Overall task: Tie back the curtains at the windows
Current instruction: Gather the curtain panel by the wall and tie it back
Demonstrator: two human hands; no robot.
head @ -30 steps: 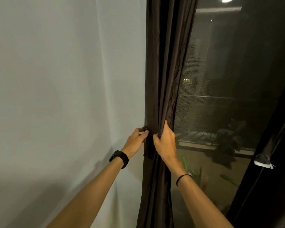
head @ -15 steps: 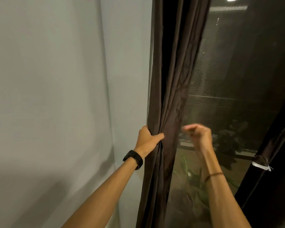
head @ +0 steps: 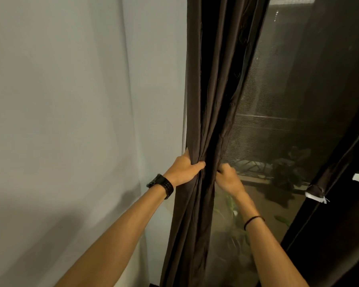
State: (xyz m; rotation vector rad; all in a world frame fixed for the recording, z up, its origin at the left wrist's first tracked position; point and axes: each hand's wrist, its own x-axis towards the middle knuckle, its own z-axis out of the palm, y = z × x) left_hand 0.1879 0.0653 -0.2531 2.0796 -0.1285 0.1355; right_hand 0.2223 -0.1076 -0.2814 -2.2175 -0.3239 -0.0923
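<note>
Dark brown curtain (head: 214, 104) hangs gathered into a narrow bundle at the left edge of the window (head: 278, 100), against the pale wall (head: 71, 100). Folds run vertically and pinch in at hand level, then spread again toward the floor.

Left hand (head: 184, 168) grips the bundle from the wall side: fingers go round behind the fabric, thumb pressed across the front folds. Black watch (head: 161, 185) on that wrist.

Right hand (head: 228, 179) sits on the window side of the bundle at nearly the same height, fingers curled and touching the curtain's right edge; it is clenched on the outer folds, though how much fabric it holds is hidden by the knuckles. Thin dark band (head: 253, 221) round that forearm.

The curtain lies between the two hands, squeezed from both sides, the two hands near but not touching each other.

Glass is dark; leafy plants (head: 286, 175) show dimly through it. At far right a second dark curtain (head: 340, 183) hangs with a white tag (head: 316, 196) on it, well apart from both hands.
</note>
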